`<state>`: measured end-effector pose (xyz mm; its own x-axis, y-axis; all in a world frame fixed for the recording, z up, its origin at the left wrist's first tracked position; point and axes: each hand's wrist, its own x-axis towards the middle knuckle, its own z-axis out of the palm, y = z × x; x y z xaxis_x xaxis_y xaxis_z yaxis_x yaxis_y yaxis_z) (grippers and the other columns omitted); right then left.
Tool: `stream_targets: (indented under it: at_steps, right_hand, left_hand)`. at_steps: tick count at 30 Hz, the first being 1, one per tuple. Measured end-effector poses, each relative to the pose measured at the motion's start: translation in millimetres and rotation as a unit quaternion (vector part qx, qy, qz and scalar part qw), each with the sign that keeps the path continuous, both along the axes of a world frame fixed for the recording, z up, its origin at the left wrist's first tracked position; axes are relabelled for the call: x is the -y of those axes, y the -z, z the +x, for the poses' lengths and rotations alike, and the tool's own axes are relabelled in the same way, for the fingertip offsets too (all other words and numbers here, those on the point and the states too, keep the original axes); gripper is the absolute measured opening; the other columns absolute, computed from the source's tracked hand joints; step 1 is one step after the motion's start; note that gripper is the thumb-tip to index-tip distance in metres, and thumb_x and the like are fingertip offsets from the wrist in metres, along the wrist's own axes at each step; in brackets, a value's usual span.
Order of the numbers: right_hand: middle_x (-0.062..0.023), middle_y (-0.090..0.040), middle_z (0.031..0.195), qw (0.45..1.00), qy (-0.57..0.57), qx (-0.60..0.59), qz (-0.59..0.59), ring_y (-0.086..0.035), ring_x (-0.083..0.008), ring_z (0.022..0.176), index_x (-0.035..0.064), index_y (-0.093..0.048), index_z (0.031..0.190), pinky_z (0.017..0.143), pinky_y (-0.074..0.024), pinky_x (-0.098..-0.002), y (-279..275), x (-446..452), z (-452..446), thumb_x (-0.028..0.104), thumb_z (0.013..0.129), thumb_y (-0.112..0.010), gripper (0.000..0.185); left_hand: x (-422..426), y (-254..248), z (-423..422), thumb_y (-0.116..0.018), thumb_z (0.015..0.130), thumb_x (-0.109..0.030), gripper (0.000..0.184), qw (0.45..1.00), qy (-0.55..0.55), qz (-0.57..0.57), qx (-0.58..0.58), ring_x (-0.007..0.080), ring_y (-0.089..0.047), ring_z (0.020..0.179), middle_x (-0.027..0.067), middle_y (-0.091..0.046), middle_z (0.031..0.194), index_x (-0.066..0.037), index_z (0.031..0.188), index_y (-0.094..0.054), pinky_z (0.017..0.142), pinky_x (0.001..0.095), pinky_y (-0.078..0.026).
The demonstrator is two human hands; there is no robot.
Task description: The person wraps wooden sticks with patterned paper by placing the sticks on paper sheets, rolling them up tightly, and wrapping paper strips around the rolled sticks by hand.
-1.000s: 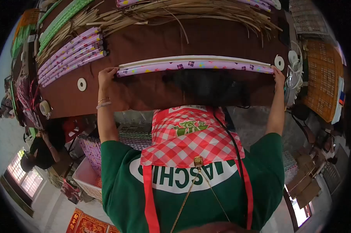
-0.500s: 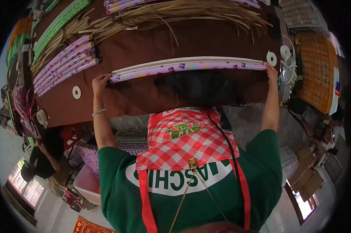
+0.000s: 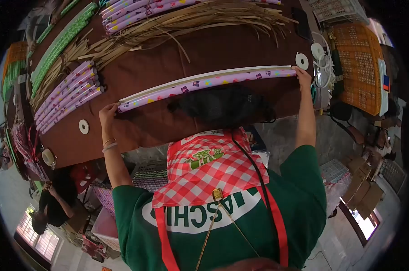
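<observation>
A long, narrow roll of purple patterned paper (image 3: 197,84) lies across the brown-covered table in front of me. Along its far side run a thin tan strip and a white edge. My left hand (image 3: 108,114) pinches the left end, fingers closed. At the opposite end, my right hand (image 3: 303,77) grips the corner between thumb and fingers. Just beyond my right hand sits a white tape roll (image 3: 301,61). Another tape roll (image 3: 84,126) rests to the left of my left hand. A dark, soft-looking item (image 3: 225,105) lies between the paper and my apron.
Several finished purple tubes (image 3: 69,97) are stacked at the left, with more purple tubes (image 3: 141,11) at the back. Long dry tan strips (image 3: 191,27) spread across the far side, near green patterned tubes (image 3: 62,47). A dark phone-like object (image 3: 301,23) lies at the far right.
The whole view has shifted, so the table contents sit further left and mostly lower, except at the far right. Both hands remain at the ends of the paper roll.
</observation>
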<state>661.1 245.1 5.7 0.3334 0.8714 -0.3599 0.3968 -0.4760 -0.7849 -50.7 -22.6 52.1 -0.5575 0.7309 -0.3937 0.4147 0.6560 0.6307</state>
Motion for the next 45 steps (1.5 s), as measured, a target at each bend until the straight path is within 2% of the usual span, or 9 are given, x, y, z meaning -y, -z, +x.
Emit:
stream_targets:
  at_steps: [8,16,25,28,29,32,36,38,45]
  right_hand:
    - [0.0037,-0.054,0.063,0.994,-0.066,0.063,0.052,-0.040,-0.0034,0.052,0.0086,-0.070,0.089,0.046,-0.0320,-0.0183,5,-5,5,0.022,0.073,-0.071,0.021]
    - [0.0021,-0.054,0.067,0.998,-0.030,0.005,-0.053,-0.045,-0.0054,0.052,0.0044,-0.064,0.085,0.046,-0.0352,-0.0189,-14,-6,0,0.021,0.071,-0.073,0.024]
    - [-0.0013,-0.061,0.075,1.000,0.017,0.010,-0.017,-0.053,-0.0062,0.059,0.0046,-0.063,0.088,0.048,-0.0388,-0.0194,-10,-4,20,0.018,0.076,-0.067,0.018]
    - [-0.0039,-0.062,0.078,0.954,-0.112,0.237,0.148,-0.058,-0.0129,0.069,0.0011,-0.062,0.090,0.062,-0.0453,-0.0254,-28,-3,0,0.023,0.079,-0.065,0.025]
    - [-0.0058,-0.063,0.078,0.964,-0.117,0.204,0.121,-0.058,-0.0149,0.073,0.0018,-0.062,0.090,0.067,-0.0455,-0.0265,-69,9,-50,0.024,0.078,-0.066,0.026]
    - [-0.0069,-0.061,0.084,0.935,-0.282,0.138,0.166,-0.058,-0.0148,0.074,0.0045,-0.063,0.088,0.067,-0.0454,-0.0265,-89,21,-123,0.020,0.079,-0.064,0.018]
    - [-0.0049,-0.056,0.079,0.833,-0.513,0.139,0.152,-0.056,-0.0196,0.079,0.0076,-0.061,0.083,0.069,-0.0451,-0.0313,-115,47,-233,0.017,0.078,-0.063,0.011]
    - [-0.0036,-0.056,0.080,0.764,-0.599,0.150,0.190,-0.055,-0.0220,0.082,0.0094,-0.060,0.079,0.070,-0.0449,-0.0344,-93,48,-263,0.016,0.075,-0.063,0.008]
    - [-0.0048,-0.057,0.083,0.673,-0.700,0.209,0.118,-0.055,-0.0246,0.086,0.0106,-0.060,0.077,0.072,-0.0455,-0.0369,-67,40,-317,0.015,0.072,-0.062,0.007]
  left_hand:
    - [-3,-9,9,-0.062,0.078,-0.021,0.022,1.000,-0.017,0.009,0.001,0.0060,-0.049,0.054,0.0022,-0.062,0.066,-0.004,0.090,-0.069,0.050,0.0215,-0.040]
    - [3,9,-3,-0.062,0.079,-0.020,0.022,1.000,-0.005,0.009,-0.008,0.0059,-0.049,0.053,0.0015,-0.061,0.065,-0.004,0.090,-0.069,0.049,0.0216,-0.040]
    - [4,15,-7,-0.064,0.076,-0.025,0.025,1.000,0.002,0.023,-0.020,0.0065,-0.051,0.053,0.0031,-0.062,0.064,-0.003,0.088,-0.069,0.048,0.0225,-0.041]
    - [1,6,0,-0.064,0.076,-0.025,0.026,1.000,-0.016,-0.005,-0.024,0.0066,-0.052,0.054,0.0037,-0.063,0.065,-0.003,0.088,-0.069,0.049,0.0227,-0.041]
    - [4,13,-6,-0.065,0.076,-0.025,0.026,1.000,-0.002,0.018,-0.016,0.0066,-0.053,0.055,0.0033,-0.063,0.066,-0.002,0.088,-0.069,0.050,0.0227,-0.042]
    - [4,11,-4,-0.066,0.076,-0.024,0.026,0.999,-0.026,0.020,-0.003,0.0066,-0.053,0.056,0.0031,-0.063,0.066,-0.002,0.088,-0.069,0.050,0.0225,-0.042]
    - [4,13,-5,-0.067,0.075,-0.026,0.027,0.999,-0.036,0.005,-0.005,0.0063,-0.053,0.056,0.0028,-0.063,0.065,-0.002,0.088,-0.069,0.050,0.0229,-0.042]
    - [6,16,-4,-0.067,0.075,-0.026,0.027,0.999,-0.042,0.027,0.008,0.0062,-0.053,0.056,0.0026,-0.063,0.065,-0.002,0.087,-0.069,0.051,0.0230,-0.042]
    - [4,8,3,-0.065,0.075,-0.027,0.024,0.998,-0.048,0.035,0.005,0.0068,-0.053,0.055,0.0037,-0.062,0.063,-0.007,0.086,-0.070,0.051,0.0238,-0.042]
